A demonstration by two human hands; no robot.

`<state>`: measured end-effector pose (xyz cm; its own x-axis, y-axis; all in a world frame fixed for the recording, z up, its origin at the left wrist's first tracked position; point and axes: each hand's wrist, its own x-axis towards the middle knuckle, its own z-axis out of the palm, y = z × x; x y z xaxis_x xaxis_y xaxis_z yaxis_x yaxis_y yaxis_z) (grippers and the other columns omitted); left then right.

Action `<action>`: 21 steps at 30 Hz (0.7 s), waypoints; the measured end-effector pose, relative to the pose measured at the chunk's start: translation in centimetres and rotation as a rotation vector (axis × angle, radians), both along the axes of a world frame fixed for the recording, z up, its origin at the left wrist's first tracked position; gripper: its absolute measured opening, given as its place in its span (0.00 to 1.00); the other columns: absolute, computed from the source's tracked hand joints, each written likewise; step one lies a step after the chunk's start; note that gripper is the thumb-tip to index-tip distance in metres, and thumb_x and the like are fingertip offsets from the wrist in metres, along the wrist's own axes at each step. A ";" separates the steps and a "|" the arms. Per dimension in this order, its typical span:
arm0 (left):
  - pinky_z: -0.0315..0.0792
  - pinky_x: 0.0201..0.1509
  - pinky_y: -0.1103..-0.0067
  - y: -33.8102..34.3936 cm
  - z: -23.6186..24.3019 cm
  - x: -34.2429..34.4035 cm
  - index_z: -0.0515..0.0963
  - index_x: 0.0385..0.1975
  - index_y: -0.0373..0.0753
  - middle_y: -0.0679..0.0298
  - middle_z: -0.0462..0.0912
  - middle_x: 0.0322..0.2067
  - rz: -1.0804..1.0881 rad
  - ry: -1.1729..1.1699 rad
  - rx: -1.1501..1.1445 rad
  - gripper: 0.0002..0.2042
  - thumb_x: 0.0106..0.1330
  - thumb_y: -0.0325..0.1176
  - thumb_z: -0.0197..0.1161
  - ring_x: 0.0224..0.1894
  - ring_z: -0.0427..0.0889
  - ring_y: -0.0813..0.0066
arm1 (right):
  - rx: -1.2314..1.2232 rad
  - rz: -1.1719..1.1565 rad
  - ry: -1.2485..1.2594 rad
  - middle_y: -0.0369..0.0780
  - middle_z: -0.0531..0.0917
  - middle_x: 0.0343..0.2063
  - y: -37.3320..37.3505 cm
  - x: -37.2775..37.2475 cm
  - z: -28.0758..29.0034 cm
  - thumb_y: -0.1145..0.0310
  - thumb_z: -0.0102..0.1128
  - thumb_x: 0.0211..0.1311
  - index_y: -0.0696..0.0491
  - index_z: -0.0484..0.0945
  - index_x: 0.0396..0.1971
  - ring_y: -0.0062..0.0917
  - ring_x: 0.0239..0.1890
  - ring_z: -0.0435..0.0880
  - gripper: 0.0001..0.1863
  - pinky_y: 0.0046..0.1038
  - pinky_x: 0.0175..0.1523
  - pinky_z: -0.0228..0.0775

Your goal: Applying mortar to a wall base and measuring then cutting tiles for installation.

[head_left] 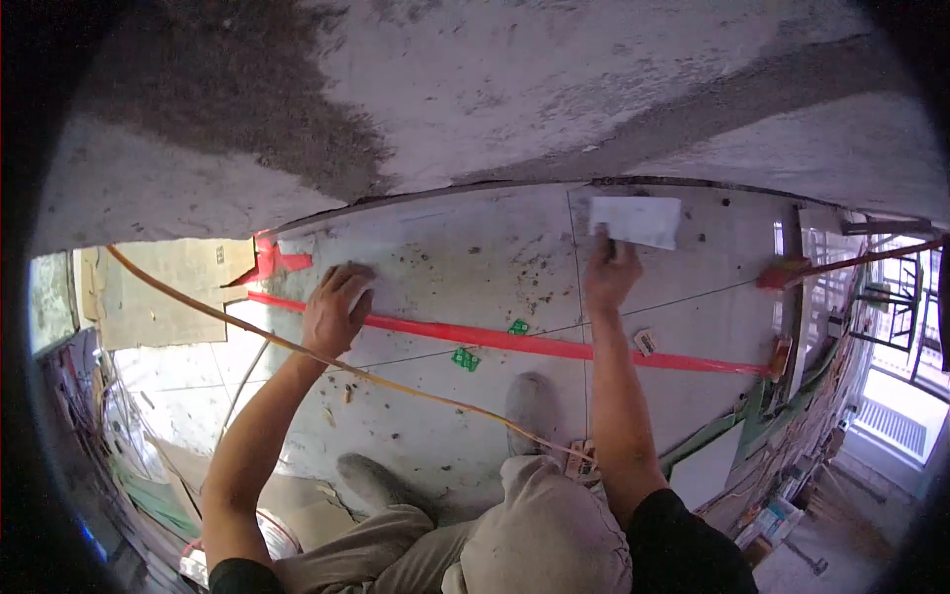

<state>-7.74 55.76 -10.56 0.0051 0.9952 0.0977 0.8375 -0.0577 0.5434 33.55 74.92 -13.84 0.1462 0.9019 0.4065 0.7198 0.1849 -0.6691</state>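
With its fingers closed at the lower left edge, my right hand [610, 277] holds a flat white rectangular sheet [638, 220] over the pale tiled floor near the wall's foot. Whether the sheet is paper or something stiffer, I cannot tell. My left hand [336, 312] is low over the floor on the left, fingers curled; what is under them, if anything, is hidden. A strip of red tape [475, 339] runs across the tiles, passing by my left hand and under my right forearm. A yellowish hose or cable [386, 380] crosses over near my left wrist.
Ahead rises a grey plastered wall [475, 89] with dark damp patches. Crumbs and green wrappers [465, 358] lie on the tiles. Cardboard [163, 297] lies at left; a red-handled brush [787, 275] is at right. My shoe [531, 411] stands close behind the tape.
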 end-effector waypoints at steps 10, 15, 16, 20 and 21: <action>0.79 0.56 0.61 0.3 0.3 -0.8 0.84 0.46 0.41 0.57 0.82 0.48 -0.026 -0.011 -0.047 0.13 0.61 0.28 0.70 0.54 0.80 0.51 | -0.138 0.215 -0.275 0.53 0.88 0.48 -0.4 -4.6 -3.8 0.58 0.62 0.73 0.58 0.85 0.51 0.51 0.54 0.85 0.19 0.49 0.58 0.78; 0.78 0.56 0.61 -0.5 -0.2 -1.5 0.84 0.47 0.42 0.57 0.82 0.48 -0.008 0.013 -0.100 0.14 0.61 0.30 0.69 0.53 0.80 0.51 | 0.044 0.213 -0.360 0.50 0.90 0.38 -0.2 -4.9 -3.6 0.61 0.64 0.72 0.58 0.88 0.44 0.47 0.40 0.89 0.14 0.44 0.47 0.80; 0.78 0.56 0.60 -0.5 -0.2 -1.5 0.84 0.48 0.42 0.57 0.82 0.48 -0.006 0.005 -0.144 0.14 0.61 0.30 0.68 0.53 0.80 0.51 | 0.041 0.207 -0.364 0.50 0.90 0.38 -0.1 -5.1 -3.6 0.61 0.64 0.72 0.58 0.88 0.44 0.47 0.40 0.89 0.14 0.44 0.47 0.80; 0.78 0.55 0.60 -0.1 -0.6 -1.3 0.84 0.46 0.41 0.56 0.83 0.47 0.022 0.045 -0.105 0.13 0.62 0.31 0.68 0.53 0.80 0.50 | 0.051 0.231 -0.350 0.50 0.90 0.39 0.2 -5.3 -4.1 0.59 0.62 0.74 0.59 0.87 0.45 0.48 0.41 0.89 0.17 0.44 0.49 0.80; 0.78 0.55 0.60 0.1 -0.7 -1.4 0.83 0.46 0.41 0.55 0.83 0.47 0.031 0.021 -0.141 0.12 0.63 0.32 0.68 0.52 0.80 0.50 | 0.065 0.242 -0.305 0.50 0.90 0.39 0.3 -5.3 -4.2 0.58 0.61 0.74 0.59 0.87 0.45 0.48 0.41 0.89 0.18 0.44 0.49 0.79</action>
<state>-9.13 55.84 -11.26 -0.0251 0.9988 -0.0430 0.8491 0.0440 0.5265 28.21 75.26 -18.02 -0.2038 0.8665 0.4556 0.8143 0.4084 -0.4125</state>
